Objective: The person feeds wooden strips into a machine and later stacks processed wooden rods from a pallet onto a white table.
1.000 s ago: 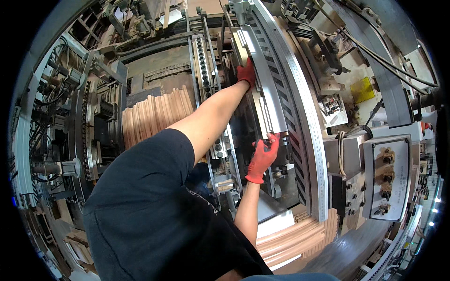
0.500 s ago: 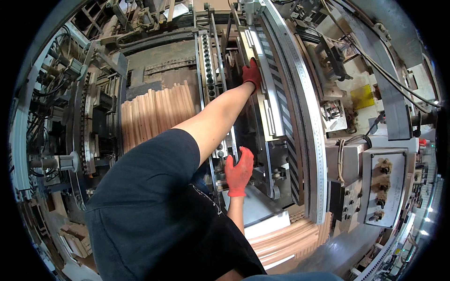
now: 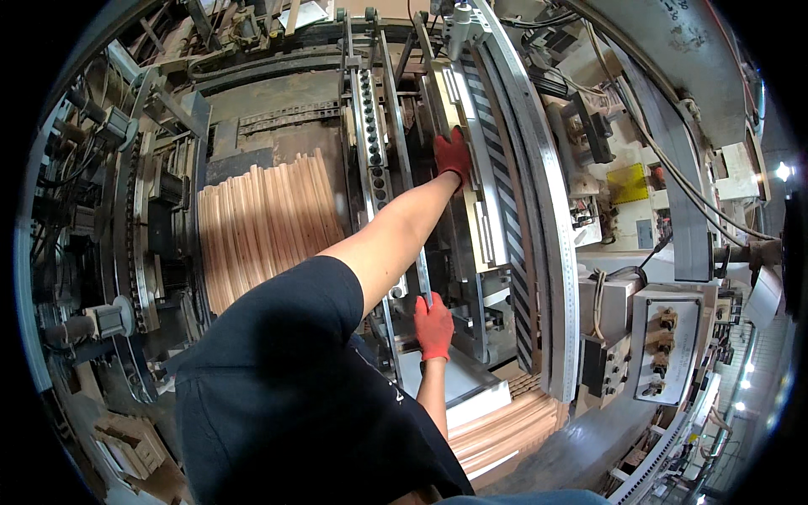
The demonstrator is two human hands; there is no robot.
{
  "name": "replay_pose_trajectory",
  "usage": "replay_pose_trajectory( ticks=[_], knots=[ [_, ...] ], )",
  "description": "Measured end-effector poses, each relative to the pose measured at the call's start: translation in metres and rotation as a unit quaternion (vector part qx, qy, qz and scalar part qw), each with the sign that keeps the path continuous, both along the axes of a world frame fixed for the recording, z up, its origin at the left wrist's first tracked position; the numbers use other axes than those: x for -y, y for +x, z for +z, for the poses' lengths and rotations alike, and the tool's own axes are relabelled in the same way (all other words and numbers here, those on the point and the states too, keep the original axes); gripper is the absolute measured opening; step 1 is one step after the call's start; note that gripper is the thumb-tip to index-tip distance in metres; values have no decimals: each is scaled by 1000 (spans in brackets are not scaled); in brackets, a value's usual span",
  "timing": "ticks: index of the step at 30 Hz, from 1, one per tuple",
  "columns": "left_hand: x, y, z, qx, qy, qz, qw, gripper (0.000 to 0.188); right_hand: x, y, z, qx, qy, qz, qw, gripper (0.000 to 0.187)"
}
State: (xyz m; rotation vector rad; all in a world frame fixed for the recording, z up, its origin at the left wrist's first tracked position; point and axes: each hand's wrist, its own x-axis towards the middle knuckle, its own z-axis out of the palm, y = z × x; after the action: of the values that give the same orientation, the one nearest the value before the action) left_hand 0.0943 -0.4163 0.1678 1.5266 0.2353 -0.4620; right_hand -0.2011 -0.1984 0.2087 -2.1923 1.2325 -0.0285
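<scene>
My left hand [image 3: 453,156], in a red glove, reaches far forward with the arm stretched across the machine. Its fingers lie apart over a long pale yellow strip [image 3: 488,257] beside a silver rail; part of the strip is under the glove. Closer to my body, my right hand [image 3: 434,330], also red-gloved, is closed at the near part of a thin metal bar [image 3: 424,273]. The bar runs into the gap between its thumb and fingers; the fingertips are partly hidden.
Left of my arm lies a wide bundle of wooden strips [image 3: 265,223]. More wooden strips [image 3: 505,429] are stacked at the lower right. A long metal beam [image 3: 551,252] borders the strip on the right, beyond which stands a control box [image 3: 667,345]. Black round parts line a rail [image 3: 370,118].
My view has shifted slightly. The left hand stays along the pale strip, a little nearer. My right hand's spread fingers have drawn together around the thin bar.
</scene>
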Motion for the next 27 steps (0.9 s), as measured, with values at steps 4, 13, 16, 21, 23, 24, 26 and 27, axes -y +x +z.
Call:
replay_pose_trajectory(
  ticks=[4, 13, 16, 21, 23, 24, 26, 27],
  knots=[
    [-5, -4, 8, 16, 15, -24, 999, 75, -1, 2, 2, -11, -4, -9, 1000, 32],
    [1, -8, 7, 2, -27, -40, 999, 76, -4, 0, 1, -15, -13, -26, 999, 33],
    [8, 2, -12, -11, 3, -30, 999, 78, -2, -5, -17, 16, -58, -6, 998, 31],
    [7, -6, -3, 24, -37, -18, 999, 71, -6, -2, -1, -9, -58, -27, 998, 28],
    [8, -6, -5, -3, -50, -37, 998, 72, -6, -3, 1, -24, -54, -28, 998, 30],
    [12, 3, -14, 9, -51, -38, 998, 74, -5, -2, 2, 0, -76, -24, 997, 31],
    [14, 6, -15, -7, -16, -93, 996, 80, -8, -6, -3, 42, -115, -25, 992, 34],
    [15, 35, -27, 3, -17, -78, 997, 85, -8, 4, 8, 74, -134, -16, 988, 30]
  ],
)
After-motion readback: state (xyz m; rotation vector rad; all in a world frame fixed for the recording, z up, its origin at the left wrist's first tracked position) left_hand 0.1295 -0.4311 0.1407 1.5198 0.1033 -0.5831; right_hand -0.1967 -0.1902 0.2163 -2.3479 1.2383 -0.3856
